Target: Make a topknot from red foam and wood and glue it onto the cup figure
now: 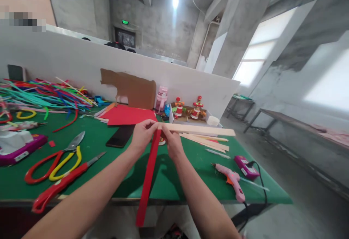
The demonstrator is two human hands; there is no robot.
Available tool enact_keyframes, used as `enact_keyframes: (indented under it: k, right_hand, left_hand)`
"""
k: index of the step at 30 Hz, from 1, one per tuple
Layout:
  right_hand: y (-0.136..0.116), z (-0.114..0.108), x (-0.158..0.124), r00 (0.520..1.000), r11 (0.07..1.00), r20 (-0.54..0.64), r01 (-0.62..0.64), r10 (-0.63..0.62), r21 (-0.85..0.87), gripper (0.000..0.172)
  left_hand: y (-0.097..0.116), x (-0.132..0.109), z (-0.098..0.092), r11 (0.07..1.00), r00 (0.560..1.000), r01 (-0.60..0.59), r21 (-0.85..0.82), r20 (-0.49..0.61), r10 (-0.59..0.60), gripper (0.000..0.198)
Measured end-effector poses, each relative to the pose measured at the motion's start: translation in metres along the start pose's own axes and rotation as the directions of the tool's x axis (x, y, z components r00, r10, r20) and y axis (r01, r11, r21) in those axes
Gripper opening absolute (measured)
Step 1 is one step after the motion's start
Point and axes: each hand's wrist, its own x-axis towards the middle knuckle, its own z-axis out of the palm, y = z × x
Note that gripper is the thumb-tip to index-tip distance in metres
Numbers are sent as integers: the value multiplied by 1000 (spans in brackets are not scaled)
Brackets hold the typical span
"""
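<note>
On the green desk [94, 139], well left of both grips, lies a purple power strip [23, 151] with a white plug in it, and beyond it a pile of coloured fuzzy stems [46, 95]. Scissors with red and yellow handles [74, 144] and a red-handled cutting tool [72, 176] lie left of the left grip, nearer the body. Just left of the left grip is a dark phone [120, 137]; red sheets [128, 115] and brown cardboard [136, 90] are beyond it.

The left grip [142, 134] is narrow, pinching the upper end of a red strip [149, 170], which hangs down past the desk's near edge. A pink bottle [162, 99] stands beyond the grips. The right grip [173, 142], fingers almost touching the left, pinches a pale strip [201, 129] near its left end; the strip reaches out rightward. Beyond the right grip, two small figures [196, 112] stand in a shallow box. Right of it lie loose pale strips [215, 144], then, nearer the body, a pink glue gun [231, 181] and another purple block [247, 168].
</note>
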Motion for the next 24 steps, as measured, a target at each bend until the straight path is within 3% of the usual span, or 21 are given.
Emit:
enact_keyframes:
  k: [4, 6, 8, 10, 12, 13, 15, 18, 22, 24]
  right_hand:
    - [21, 7, 15, 999, 1000, -36, 17, -16, 24, 38]
    - [28, -2, 11, 999, 998, 37, 17, -15, -60, 33]
    - [35, -16, 2, 986, 962, 168, 28, 19, -271, 23]
    - [42, -29, -6, 957, 803, 286, 128, 54, -582, 11]
    - [50, -38, -11, 932, 549, 358, 269, 60, -792, 11]
    - [55, -41, -10, 923, 444, 382, 323, 48, -836, 12]
    - [62, -44, -4, 911, 350, 412, 384, 5, -855, 15]
    - [71, -46, 16, 897, 351, 442, 423, -29, -835, 17]
    - [72, -45, 43, 901, 308, 414, 360, 131, -881, 18]
    - [70, -44, 52, 918, 319, 371, 313, 141, -895, 20]
  left_hand:
    - [-15, 12, -6, 982, 996, -82, 169, -20, 86, 26]
    - [-21, 9, -12, 965, 992, -109, 239, -33, 121, 26]
    - [-24, 4, -19, 959, 986, -135, 249, -59, 154, 25]
    - [-22, 1, -25, 968, 983, -158, 197, -59, 172, 23]
    - [-19, 0, -29, 977, 986, -165, 137, -14, 168, 22]
    - [-18, 0, -30, 979, 986, -166, 120, 27, 163, 22]
    - [-16, -2, -29, 978, 979, -176, 109, 122, 162, 21]
    - [-15, -5, -25, 967, 954, -225, 117, 228, 194, 20]
    - [-18, -9, -21, 952, 926, -277, 129, 301, 229, 20]
    - [-20, -10, -20, 951, 921, -280, 131, 317, 228, 21]
